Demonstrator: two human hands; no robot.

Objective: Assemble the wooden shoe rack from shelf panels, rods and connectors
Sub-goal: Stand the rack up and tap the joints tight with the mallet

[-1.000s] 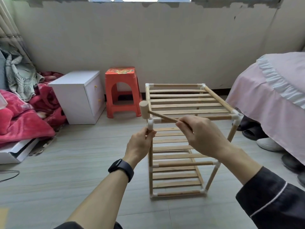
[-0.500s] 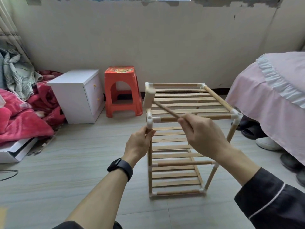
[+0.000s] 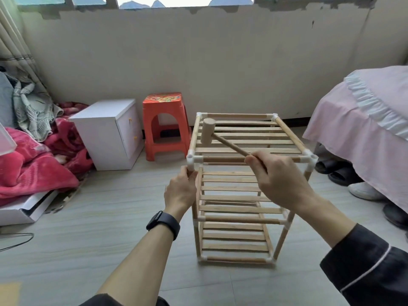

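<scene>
Left of the shoe rack (image 3: 234, 236), a white cabinet (image 3: 110, 133) and an orange stool (image 3: 164, 127) stand by the wall. The rack itself stands upright on the floor (image 3: 99, 217), its three slatted shelves, rods and white connectors all fitted. The left hand (image 3: 180, 191) is curled round the rack's front-left upright (image 3: 195, 212), just under the top corner connector (image 3: 192, 161). The wooden mallet (image 3: 207, 134) hangs over the top shelf near that corner, its handle gripped in the closed right hand (image 3: 280, 180) above the rack's front rail. A pink-covered bed (image 3: 364, 133) lies right of the rack. The build looks nearly finished; only tapping the top joints home seems left.
</scene>
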